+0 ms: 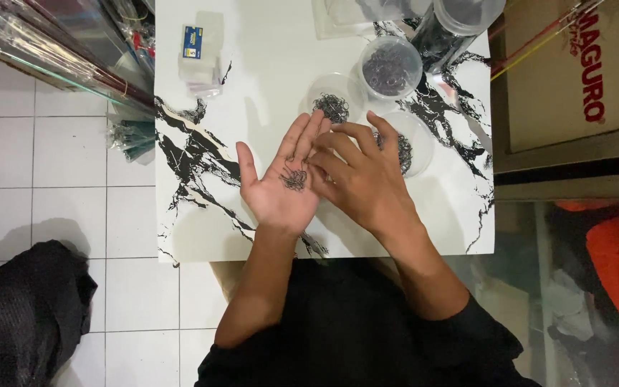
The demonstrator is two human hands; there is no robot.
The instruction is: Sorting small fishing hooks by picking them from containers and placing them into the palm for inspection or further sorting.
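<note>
A small heap of thin dark wire hooks (295,177) lies in the open left hand (283,183) above the marble-patterned tabletop (195,172); three round clear plastic tubs (390,66) sit beyond, the right hand (363,179) just right.

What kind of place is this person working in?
Probably a small fishing-tackle shop or home packing corner. The left hand cups a pile of small dark hooks, more sit in clear round tubs on a marble-patterned table, and bagged rods lean nearby.

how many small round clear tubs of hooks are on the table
3: one tub beyond the left hand, a taller tub behind it, one tub partly hidden under the right hand.
</note>
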